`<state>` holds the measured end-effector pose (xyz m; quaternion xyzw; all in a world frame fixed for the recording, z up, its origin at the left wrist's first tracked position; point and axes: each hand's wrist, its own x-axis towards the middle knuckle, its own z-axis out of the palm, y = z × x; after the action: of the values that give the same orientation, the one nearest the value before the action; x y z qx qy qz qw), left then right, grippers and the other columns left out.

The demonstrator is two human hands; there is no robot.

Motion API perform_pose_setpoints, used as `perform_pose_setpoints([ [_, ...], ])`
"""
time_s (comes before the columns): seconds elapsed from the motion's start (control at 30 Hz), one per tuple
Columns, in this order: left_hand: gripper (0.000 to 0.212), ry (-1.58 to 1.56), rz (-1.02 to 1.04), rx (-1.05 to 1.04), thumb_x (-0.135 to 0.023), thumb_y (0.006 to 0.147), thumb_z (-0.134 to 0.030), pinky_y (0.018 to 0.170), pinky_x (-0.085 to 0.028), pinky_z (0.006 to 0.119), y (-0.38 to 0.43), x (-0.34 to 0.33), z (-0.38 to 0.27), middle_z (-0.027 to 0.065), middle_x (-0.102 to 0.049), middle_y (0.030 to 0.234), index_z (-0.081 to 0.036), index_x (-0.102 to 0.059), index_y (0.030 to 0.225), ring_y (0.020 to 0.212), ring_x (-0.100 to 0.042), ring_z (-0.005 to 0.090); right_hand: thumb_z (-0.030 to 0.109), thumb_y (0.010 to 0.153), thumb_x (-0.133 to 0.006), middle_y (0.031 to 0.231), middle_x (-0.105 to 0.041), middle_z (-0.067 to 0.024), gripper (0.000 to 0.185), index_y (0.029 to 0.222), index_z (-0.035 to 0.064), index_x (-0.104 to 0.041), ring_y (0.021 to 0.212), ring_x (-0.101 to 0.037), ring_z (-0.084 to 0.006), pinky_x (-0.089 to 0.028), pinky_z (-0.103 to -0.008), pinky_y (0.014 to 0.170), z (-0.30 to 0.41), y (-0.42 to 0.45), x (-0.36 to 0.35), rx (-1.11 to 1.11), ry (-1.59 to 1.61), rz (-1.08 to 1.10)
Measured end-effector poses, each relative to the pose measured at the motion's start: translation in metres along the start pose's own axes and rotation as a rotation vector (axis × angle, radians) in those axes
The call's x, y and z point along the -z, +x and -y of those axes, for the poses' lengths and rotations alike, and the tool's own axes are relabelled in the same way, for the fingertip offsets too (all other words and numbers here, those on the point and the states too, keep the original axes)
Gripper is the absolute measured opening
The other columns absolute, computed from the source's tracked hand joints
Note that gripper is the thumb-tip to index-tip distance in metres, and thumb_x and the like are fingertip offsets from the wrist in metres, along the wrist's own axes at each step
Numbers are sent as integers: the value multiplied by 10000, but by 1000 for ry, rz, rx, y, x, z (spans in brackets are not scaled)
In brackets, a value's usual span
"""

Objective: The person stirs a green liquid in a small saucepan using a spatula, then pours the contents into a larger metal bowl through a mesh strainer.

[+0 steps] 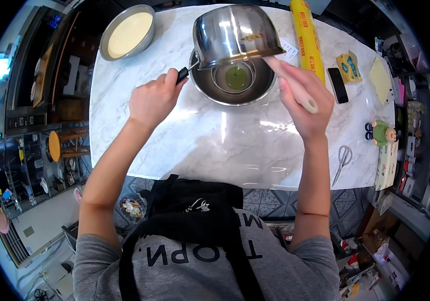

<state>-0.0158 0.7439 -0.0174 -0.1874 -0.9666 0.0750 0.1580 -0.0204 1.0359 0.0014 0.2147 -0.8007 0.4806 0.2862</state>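
My left hand (154, 98) grips the black handle of a shiny steel saucepan (237, 35). The pan is tipped over with its mouth facing down, above a wide metal bowl (203, 84) on the table. Inside the bowl, a round patch of green liquid (236, 78) shows within a ring-shaped outline. My right hand (307, 96) holds a pale-handled utensil (294, 86), probably a spatula. Its far end goes under the pan's rim and is hidden. The pan's inside cannot be seen.
On the marble-patterned table (222, 150) stands a bowl of pale yellow batter (130, 35), far left. To the right lie a yellow roll of wrap (308, 41), a phone (338, 85), a yellow packet (349, 68), scissors (342, 163) and a green-clad figurine (380, 133). A wooden stool (66, 146) stands left.
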Motion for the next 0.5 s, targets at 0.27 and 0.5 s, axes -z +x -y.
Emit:
perform_pose_setpoints([
  [0.27,352,-244,267,247,-471,957,-376,452,-458,454,-3,-28,-12,148,-582,553,-41,-482,848,491,-578,360,88,729,-720,777,-655,-58,160,888,75,-704,642,-629,-192,-488,-266,584,-20,-17,-27,-48,-31,99],
  [0.5,353,-231,305,272,-471,958,-373,459,-460,460,0,-18,-16,156,-582,557,-39,-482,844,491,-577,369,115,689,-734,732,-615,10,139,819,138,-690,585,-595,-163,-468,-273,506,-38,-1,-45,149,-178,105],
])
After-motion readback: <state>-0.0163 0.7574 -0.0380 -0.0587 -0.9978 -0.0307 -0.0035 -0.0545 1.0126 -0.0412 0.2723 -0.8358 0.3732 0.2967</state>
